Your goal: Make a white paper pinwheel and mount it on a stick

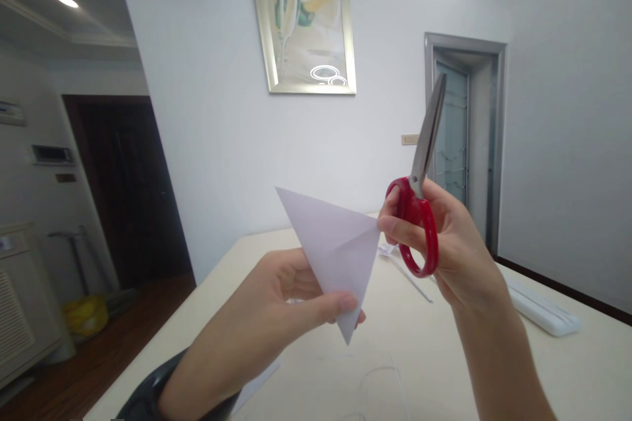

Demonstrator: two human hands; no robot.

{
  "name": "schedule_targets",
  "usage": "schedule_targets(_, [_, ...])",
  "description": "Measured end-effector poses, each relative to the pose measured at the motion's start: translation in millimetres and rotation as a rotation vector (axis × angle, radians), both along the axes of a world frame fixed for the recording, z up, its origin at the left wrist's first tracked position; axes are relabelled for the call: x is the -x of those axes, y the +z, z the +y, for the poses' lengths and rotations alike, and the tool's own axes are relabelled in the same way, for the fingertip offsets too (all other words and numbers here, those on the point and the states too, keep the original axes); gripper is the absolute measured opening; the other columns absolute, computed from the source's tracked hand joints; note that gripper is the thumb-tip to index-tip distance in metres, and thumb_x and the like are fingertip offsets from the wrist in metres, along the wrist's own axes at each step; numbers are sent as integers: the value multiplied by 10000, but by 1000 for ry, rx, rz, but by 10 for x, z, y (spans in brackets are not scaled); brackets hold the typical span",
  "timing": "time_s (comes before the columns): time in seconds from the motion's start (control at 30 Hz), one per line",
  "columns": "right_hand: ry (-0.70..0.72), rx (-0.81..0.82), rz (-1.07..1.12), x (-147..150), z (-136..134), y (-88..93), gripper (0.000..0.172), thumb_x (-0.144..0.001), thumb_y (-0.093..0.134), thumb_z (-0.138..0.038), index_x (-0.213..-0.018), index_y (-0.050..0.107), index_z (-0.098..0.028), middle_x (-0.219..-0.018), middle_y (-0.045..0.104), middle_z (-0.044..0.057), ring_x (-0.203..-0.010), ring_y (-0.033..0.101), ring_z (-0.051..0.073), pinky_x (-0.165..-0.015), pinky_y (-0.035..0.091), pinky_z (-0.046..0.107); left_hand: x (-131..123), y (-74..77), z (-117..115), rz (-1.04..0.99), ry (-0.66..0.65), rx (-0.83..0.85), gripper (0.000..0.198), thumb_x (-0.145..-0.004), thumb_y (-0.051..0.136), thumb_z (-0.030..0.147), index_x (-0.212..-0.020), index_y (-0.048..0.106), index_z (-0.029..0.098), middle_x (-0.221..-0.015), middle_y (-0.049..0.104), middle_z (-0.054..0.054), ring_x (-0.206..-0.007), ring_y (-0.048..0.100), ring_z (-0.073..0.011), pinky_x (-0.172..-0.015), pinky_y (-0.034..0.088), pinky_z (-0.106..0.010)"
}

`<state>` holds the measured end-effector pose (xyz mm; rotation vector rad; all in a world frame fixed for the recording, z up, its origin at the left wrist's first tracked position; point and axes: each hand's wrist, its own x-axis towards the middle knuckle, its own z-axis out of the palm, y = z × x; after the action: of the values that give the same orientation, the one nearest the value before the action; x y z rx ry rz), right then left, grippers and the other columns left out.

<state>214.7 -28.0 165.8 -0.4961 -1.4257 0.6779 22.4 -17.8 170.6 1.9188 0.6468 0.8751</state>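
A white sheet of paper folded into a triangle [333, 233] is held up above the table, one point hanging downward. My left hand [291, 306] pinches it near that lower point, thumb in front and fingers behind. Red-handled scissors [419, 210] hang on my right hand [449, 243], their blades closed and pointing up. The fingertips of that same hand touch the triangle's right corner. A crease line crosses the paper toward this corner.
On the cream table [424, 355] lie paper scraps [390, 250] behind my hands and a long white object [543, 306] at the right. Another piece of white paper [254, 388] lies near my left forearm. A wall with a framed picture [306, 26] stands beyond.
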Motion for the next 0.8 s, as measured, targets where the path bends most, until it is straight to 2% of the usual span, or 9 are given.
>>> schedule_targets(0.17, [-1,-25,26,1,7,-20,239,-723,668,-68,-843,545,-234,-755,555,-32,-639,503,84,-570,439,176,-3,-20,15,145,-31,-97,166,-795,592,208,-691,721,189,-679,719,-34,-634,659,-165,-607,513,-230])
schedule_targets(0.43, [48,-2,-26,-7,11,-11,229,-732,649,-47,-842,541,-216,-757,557,-41,-647,511,65,-578,444,149,27,-36,42,200,-29,-88,162,-796,613,238,-677,711,192,-670,718,0,-635,657,-135,-610,493,-185])
schedule_targets(0.6, [59,74,-178,25,3,-12,207,-738,662,-95,-818,515,-218,-784,576,-45,-689,538,80,-616,453,184,40,-66,95,77,29,-92,145,-799,617,284,-710,711,220,-670,721,-1,-620,651,-133,-576,491,-174])
schedule_targets(0.8, [51,152,-331,65,42,-30,122,-812,611,-225,-845,495,-233,-888,617,-17,-792,586,134,-683,468,272,54,-117,139,-221,266,-254,102,-779,652,259,-694,706,278,-657,709,48,-638,643,-105,-625,512,-141])
